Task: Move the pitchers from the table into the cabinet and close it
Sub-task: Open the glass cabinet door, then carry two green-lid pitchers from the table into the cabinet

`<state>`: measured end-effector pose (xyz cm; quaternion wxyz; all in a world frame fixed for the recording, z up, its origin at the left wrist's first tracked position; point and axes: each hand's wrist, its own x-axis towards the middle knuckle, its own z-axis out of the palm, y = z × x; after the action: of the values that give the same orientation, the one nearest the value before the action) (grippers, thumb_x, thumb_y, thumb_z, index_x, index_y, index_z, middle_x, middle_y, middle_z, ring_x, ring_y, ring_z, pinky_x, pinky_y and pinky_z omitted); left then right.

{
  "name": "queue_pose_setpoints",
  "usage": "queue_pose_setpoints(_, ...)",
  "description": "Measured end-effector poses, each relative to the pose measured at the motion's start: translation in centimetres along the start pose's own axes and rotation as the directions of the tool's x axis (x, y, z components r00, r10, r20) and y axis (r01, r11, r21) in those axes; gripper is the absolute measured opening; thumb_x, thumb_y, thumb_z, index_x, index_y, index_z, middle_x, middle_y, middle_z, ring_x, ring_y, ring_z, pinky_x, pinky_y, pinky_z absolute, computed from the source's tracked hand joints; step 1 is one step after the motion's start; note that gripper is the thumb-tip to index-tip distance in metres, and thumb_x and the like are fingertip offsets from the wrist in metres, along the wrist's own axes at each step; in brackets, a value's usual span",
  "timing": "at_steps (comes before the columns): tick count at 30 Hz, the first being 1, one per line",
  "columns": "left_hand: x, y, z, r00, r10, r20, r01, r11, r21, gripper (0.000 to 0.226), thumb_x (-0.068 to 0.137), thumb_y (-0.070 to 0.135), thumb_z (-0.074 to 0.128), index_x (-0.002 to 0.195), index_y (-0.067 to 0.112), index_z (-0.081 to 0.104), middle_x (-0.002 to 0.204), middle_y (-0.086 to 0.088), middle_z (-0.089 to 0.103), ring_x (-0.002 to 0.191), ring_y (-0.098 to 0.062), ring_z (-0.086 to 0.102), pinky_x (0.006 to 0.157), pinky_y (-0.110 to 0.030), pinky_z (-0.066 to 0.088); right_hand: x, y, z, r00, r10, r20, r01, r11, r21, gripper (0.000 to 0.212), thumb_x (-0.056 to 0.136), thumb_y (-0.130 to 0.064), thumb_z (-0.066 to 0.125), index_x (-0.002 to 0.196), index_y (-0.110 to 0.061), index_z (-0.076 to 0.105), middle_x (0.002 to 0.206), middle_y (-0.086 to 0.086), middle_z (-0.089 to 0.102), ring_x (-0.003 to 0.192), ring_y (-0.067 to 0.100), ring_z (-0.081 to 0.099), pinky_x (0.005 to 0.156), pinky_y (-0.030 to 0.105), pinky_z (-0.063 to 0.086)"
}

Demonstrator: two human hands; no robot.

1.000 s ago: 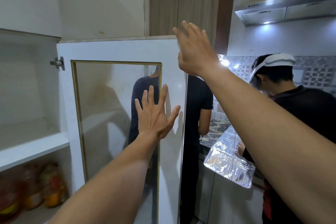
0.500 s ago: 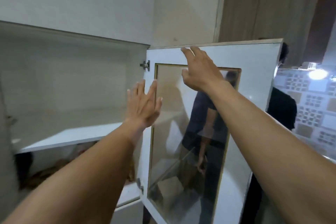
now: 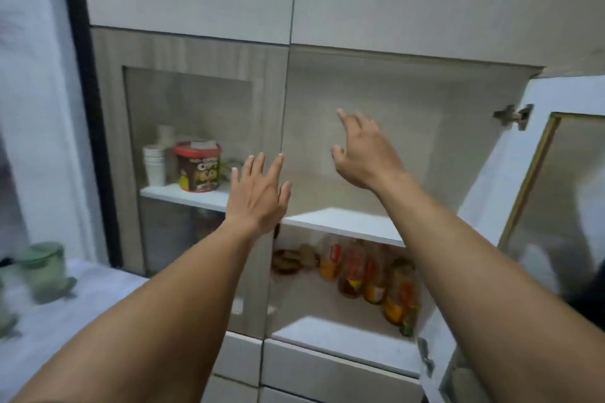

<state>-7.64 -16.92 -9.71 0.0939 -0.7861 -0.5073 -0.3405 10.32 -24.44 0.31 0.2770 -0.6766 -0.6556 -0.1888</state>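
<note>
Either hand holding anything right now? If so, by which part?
Nothing is held. The left hand and right hand are both open and raised in front of the open cabinet, touching no pitcher.

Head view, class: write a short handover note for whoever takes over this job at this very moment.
Left hand: open, empty, raised before the cabinet.
Right hand: open, empty, inside the open compartment.
Pale green plastic pitchers: on the white table, lower left, blurred.
White glass-panelled cabinet door: swung open on the right; white upper shelf bare, bottles below.
Done: door open.
Left: carry every pitcher into the cabinet, close the door.
</note>
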Motion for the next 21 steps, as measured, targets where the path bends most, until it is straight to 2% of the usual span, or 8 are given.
queue_pose_setpoints(8,-2.1,-18.4,-2.3,0.966,-0.257,-0.015,0.257,0.958,0.127,0.063,0.097,0.05,0.033,0.155,0.029,0.019,0.161,-0.013,0.02,0.148,-0.032,0.016,0.118,-0.055,0.015,6.1,-14.8,13.4,0.977,-0.163,0.139,0.13,0.966,0.224,0.073,0.096,-0.041,0.05,0.159,-0.02,0.018,0.163,0.018,0.022,0.151,0.032,0.019,0.12,0.052,0.022)
queue_pose_setpoints(15,-7.1,-33.0,-3.7,0.896,-0.442,-0.047,0.442,0.872,0.21,0.058,0.099,0.047,0.033,0.152,0.026,0.024,0.158,-0.014,0.026,0.146,-0.032,0.022,0.116,-0.053,0.022,7.5,-29.2,23.1,0.929,-0.333,0.162,0.249,0.886,0.391,0.068,0.091,-0.036,0.056,0.152,-0.015,0.033,0.148,0.016,0.043,0.138,0.034,0.038,0.112,0.047,0.036)
queue_pose_setpoints(21,-10.8,-41.4,-3.6,0.82,-0.565,-0.087,0.567,0.784,0.252,0.055,0.098,0.044,0.038,0.149,0.024,0.032,0.154,-0.013,0.033,0.141,-0.03,0.029,0.112,-0.047,0.028,7.9,-37.4,30.6,0.868,-0.427,0.253,0.279,0.841,0.464,0.069,0.095,-0.036,0.05,0.156,-0.017,0.025,0.156,0.016,0.034,0.143,0.033,0.033,0.115,0.05,0.033)
